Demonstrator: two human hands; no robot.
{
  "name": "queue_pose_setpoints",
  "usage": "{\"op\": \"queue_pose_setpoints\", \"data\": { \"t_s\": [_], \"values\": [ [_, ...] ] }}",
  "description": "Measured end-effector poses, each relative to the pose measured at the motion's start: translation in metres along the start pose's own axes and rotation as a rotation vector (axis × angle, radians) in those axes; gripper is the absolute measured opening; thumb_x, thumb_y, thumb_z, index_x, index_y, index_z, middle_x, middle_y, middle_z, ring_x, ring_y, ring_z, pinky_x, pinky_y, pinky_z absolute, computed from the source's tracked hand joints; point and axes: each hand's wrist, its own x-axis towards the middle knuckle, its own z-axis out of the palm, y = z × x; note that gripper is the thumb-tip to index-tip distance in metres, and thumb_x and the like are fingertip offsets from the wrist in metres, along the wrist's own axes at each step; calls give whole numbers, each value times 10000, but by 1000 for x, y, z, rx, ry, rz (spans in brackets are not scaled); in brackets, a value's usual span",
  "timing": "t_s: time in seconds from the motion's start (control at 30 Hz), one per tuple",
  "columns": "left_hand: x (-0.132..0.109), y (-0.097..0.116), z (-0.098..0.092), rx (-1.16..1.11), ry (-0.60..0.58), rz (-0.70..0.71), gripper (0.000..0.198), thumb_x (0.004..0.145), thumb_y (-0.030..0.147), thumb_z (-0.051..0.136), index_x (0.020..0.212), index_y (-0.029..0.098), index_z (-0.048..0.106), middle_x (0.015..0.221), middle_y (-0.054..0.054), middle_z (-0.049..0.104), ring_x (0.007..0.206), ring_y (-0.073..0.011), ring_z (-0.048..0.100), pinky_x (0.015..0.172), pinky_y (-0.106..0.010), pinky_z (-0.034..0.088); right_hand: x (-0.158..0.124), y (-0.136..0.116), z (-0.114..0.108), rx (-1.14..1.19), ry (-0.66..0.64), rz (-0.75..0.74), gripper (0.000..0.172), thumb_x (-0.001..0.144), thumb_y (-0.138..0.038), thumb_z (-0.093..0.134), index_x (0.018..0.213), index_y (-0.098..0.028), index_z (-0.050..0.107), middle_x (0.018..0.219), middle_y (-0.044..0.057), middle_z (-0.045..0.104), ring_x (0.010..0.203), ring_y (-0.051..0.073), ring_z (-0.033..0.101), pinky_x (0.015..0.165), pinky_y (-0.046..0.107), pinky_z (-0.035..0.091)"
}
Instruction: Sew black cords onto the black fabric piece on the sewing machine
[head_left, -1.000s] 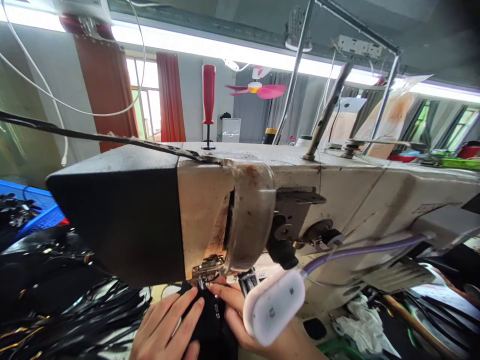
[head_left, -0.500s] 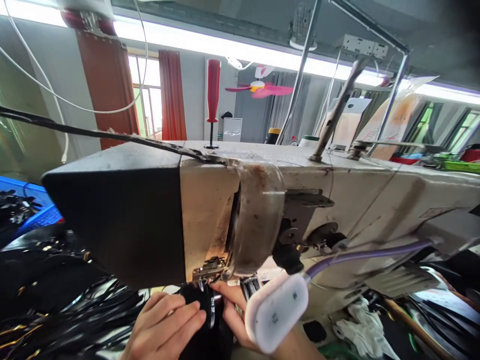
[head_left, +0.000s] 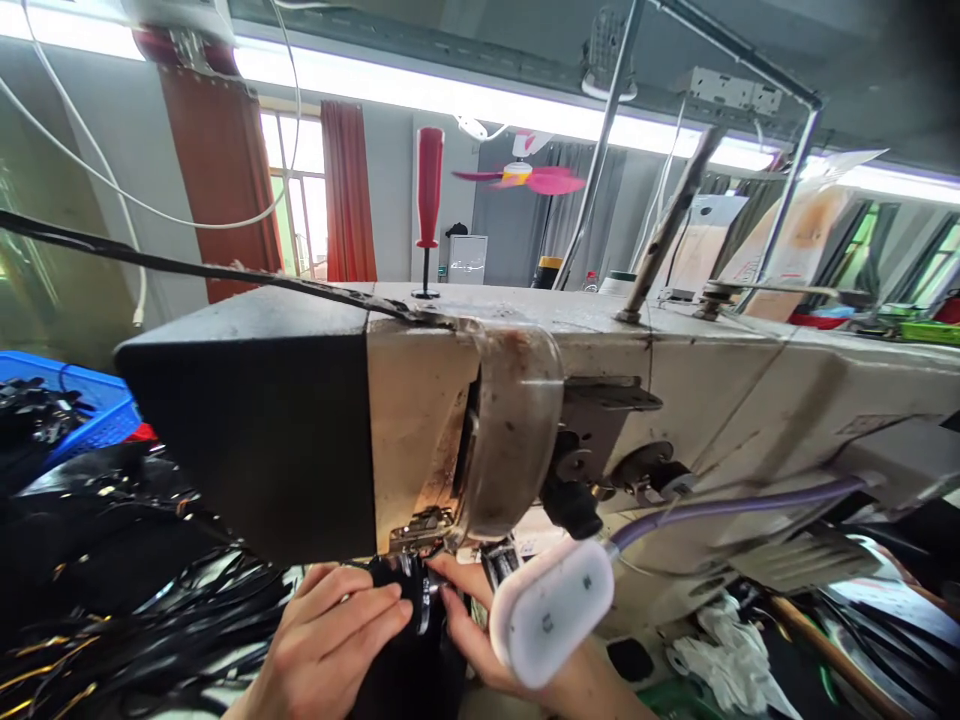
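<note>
Left hand and right hand hold a black piece — fabric, it seems — under the sewing machine.

My left hand and right hand gripping a black piece, under the sewing machine head, white lamp just beside

A garment workshop: an industrial sewing machine, heaped black straps, a blue crate
</note>
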Motion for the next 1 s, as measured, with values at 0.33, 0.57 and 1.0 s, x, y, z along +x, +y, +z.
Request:
{"op": "queue_pose_setpoints", "data": {
  "t_s": [0.33, 0.57, 1.0],
  "values": [
    [-44, 28, -33, -15, 42, -236, 256, 822, -63, 566, 983, 112, 661, 930, -85, 697, 912, -164, 615, 781, -274, 533, 10, -3, -20, 274, -285, 243, 169, 921, -339, 578, 1007, -244, 689, 806, -1, 724, 711, 171, 702, 625, 221, 600],
    [-133, 57, -110, 310, -362, -884, 197, 888, 122, 484, 853, 203, 659, 779, -27, 691, 714, -150, 656, 656, -244, 533, 23, 6, -8, 246, -100, -110, 135, 854, -305, 675, 980, -261, 692, 833, 18, 724, 712, 177, 706, 606, 221, 587],
    [-158, 41, -136, 195, -652, -1052, 201, 819, 71, 568, 775, 204, 712, 817, -16, 694, 834, -158, 630, 757, -251, 493, 36, -13, -11, 311, -65, -94, 97, 917, -264, 590, 900, -204, 664, 723, 30, 671, 618, 145, 656, 521, 211, 534]
  ]
}}
